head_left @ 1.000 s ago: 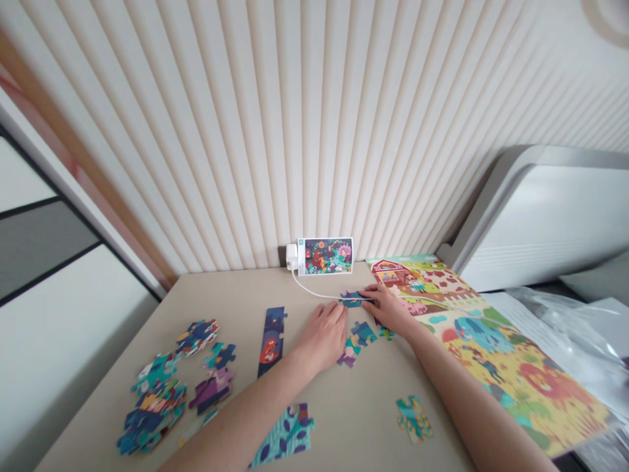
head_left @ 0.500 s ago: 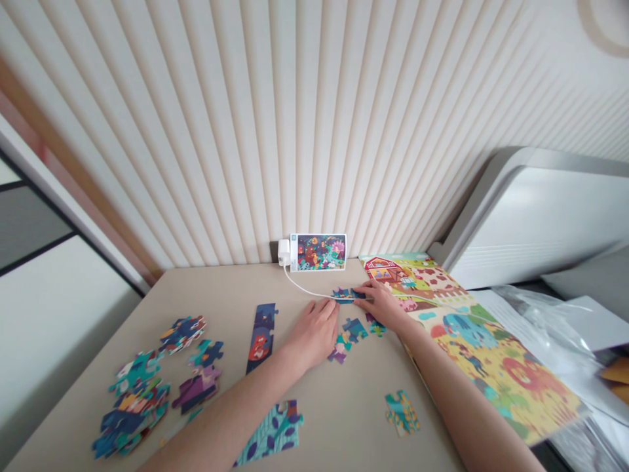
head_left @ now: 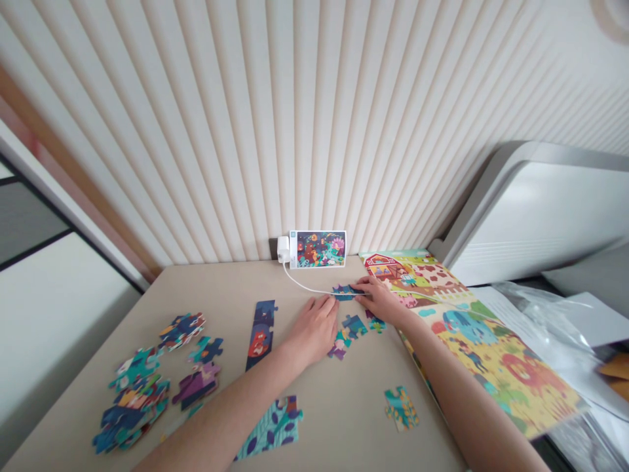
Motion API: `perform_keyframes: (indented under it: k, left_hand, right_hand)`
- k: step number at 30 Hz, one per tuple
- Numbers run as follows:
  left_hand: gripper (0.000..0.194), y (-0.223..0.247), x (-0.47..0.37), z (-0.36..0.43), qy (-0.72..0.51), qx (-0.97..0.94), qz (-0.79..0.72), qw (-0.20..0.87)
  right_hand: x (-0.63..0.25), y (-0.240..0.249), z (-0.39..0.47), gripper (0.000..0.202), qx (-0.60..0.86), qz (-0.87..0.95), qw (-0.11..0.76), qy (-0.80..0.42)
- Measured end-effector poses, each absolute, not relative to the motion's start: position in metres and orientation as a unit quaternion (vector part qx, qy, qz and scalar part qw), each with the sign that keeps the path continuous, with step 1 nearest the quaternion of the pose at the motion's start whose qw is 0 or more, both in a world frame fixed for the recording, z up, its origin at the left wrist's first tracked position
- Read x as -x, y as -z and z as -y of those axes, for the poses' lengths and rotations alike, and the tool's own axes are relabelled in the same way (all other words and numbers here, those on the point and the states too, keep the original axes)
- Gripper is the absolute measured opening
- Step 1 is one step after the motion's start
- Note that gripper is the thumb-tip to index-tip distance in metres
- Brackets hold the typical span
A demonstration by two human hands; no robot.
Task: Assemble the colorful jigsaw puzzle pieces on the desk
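Two blue-toned puzzle pieces lie side by side near the back of the table, under a thin white cable. My right hand grips the right end of these pieces with its fingertips. At their left end rests my left hand, fingers bent and close together; what lies under its fingertips is hidden. Just below are loose pieces: a blue one, a purple-and-green one and a dark one partly behind my right wrist. A joined strip with a red fox lies left of my left hand.
Piles of puzzle pieces lie at the left. A joined teal section is partly under my left forearm; a teal-and-yellow piece lies front right. A picture card leans on the wall beside a white charger. Illustrated boards lie right.
Both hands stay almost in place at the blue pieces, with only a slight shift of the right fingers. The whole view has moved a little.
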State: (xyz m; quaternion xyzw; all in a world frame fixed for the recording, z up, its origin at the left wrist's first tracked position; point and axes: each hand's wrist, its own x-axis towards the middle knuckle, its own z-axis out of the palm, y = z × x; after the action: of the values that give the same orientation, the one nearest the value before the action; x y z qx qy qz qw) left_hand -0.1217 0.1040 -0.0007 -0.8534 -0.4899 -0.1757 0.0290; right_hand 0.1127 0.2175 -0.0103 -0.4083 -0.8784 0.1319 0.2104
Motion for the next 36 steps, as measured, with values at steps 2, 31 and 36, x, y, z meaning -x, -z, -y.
perform_keyframes:
  k: [2, 31, 36]
  left_hand:
    - [0.041, 0.002, 0.122, -0.104, 0.175, 0.853, 0.49, 0.03]
    - [0.048, 0.011, 0.125, -0.107, 0.166, 0.858, 0.485, 0.038]
    - [0.047, 0.009, 0.125, -0.107, 0.169, 0.859, 0.48, 0.044]
  right_hand:
    - [-0.114, 0.008, -0.218, 0.037, 0.407, 0.88, 0.203, -0.135]
    - [-0.108, 0.007, -0.216, 0.034, 0.461, 0.854, 0.212, -0.114]
    - [-0.108, 0.007, -0.215, 0.034, 0.455, 0.857, 0.211, -0.114]
